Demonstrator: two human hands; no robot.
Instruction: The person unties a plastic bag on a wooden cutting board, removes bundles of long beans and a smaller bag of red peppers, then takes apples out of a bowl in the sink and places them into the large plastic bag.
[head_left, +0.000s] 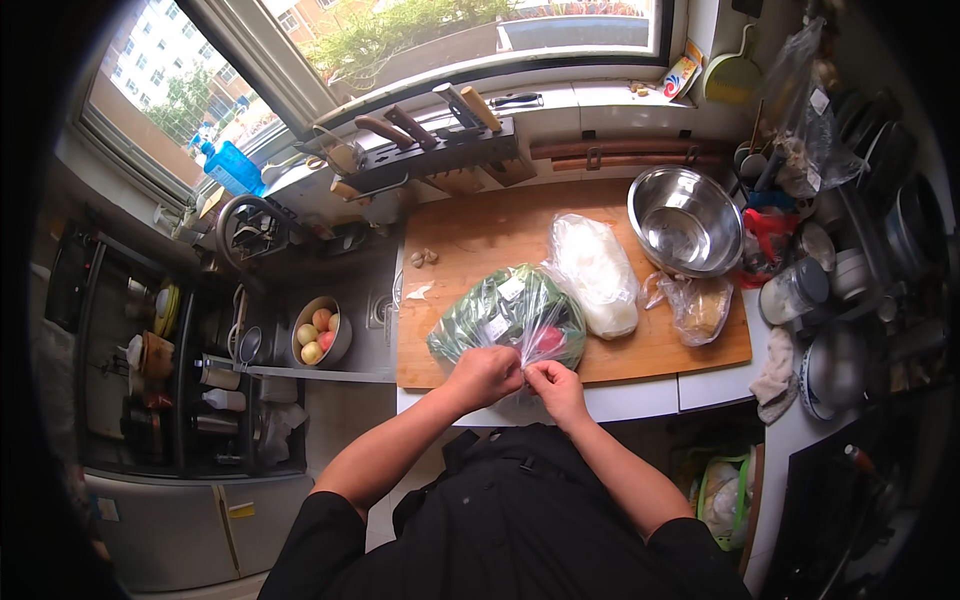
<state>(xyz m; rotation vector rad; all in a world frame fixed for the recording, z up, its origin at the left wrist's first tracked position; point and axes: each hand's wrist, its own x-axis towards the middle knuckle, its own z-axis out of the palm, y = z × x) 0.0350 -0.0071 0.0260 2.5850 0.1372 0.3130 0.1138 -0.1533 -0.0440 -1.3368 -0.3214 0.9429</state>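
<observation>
A clear plastic bag of green leafy vegetables (480, 300) rests on the front of a wooden cutting board (510, 217). Something red shows through its side, and white labels are stuck on it. My left hand (486, 377) grips the gathered neck of the bag in a fist. Close beside it, my right hand (557, 388) pinches the same twisted plastic between thumb and fingers. Behind and to the right lies a white plastic bag (592, 274) with pale contents. Past that are a steel bowl (684, 223) and a small bag with something yellowish (701, 311).
Garlic cloves (424, 257) lie at the board's left. A sink (352, 300) holds a bowl of fruit (322, 334). Knives stand in a wall rack (435, 154) under the window. At right are a lidded jar (795, 291), a cloth (776, 375) and a stove (832, 510).
</observation>
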